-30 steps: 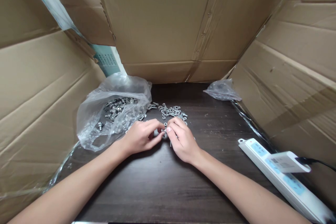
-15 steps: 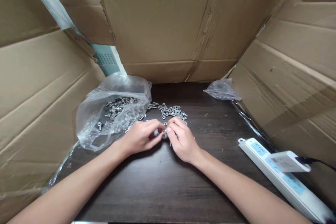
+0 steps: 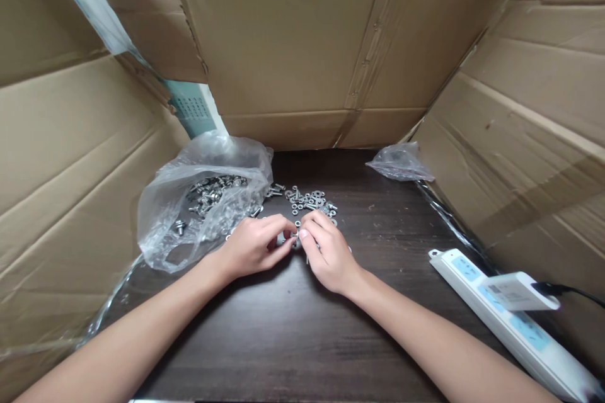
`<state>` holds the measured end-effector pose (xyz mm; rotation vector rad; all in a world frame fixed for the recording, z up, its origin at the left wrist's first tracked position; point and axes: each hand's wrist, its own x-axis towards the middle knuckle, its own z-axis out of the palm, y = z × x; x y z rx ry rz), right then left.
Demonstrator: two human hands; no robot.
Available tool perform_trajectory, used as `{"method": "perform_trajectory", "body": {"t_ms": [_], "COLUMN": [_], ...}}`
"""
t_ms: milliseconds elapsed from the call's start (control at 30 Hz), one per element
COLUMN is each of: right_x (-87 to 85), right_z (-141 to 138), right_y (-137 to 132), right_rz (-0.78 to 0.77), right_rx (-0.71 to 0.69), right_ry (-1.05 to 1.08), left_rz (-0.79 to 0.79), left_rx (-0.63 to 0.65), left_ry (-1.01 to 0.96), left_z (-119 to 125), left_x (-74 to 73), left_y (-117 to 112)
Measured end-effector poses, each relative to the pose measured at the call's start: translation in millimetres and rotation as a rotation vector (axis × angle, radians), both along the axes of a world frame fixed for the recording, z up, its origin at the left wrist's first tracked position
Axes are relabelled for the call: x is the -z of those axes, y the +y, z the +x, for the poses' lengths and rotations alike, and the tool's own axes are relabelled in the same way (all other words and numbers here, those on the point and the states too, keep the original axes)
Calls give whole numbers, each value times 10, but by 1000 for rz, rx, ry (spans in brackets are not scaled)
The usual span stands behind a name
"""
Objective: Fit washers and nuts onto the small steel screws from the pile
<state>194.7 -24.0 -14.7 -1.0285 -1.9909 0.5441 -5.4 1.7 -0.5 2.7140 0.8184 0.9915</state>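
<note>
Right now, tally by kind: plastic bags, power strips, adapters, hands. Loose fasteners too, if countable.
Plastic bags: 2 (large bag, small bag)
Power strip: 1
White adapter: 1
Hands: 2 (left hand, right hand)
Total: 6
Not counted: metal fasteners, overlapping and partly hidden.

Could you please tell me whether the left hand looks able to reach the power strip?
Probably not directly: between the left hand, which seems to pinch a small metal part, and the power strip lie the right hand and forearm.
</note>
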Motion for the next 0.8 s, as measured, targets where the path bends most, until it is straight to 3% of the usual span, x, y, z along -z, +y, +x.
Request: {"method": "perform_trajectory", "body": {"t_ms": [800], "right_x": [-30], "right_z": [8], "right_y": [-19], "right_rz": [13], "right_rx": [27], "right_ry": [-13], "left_rz": [-3], "left_rx": [-16], "left_ry": [-1], "left_z": [-17], "left_x": [18], "left_y": [23]}}
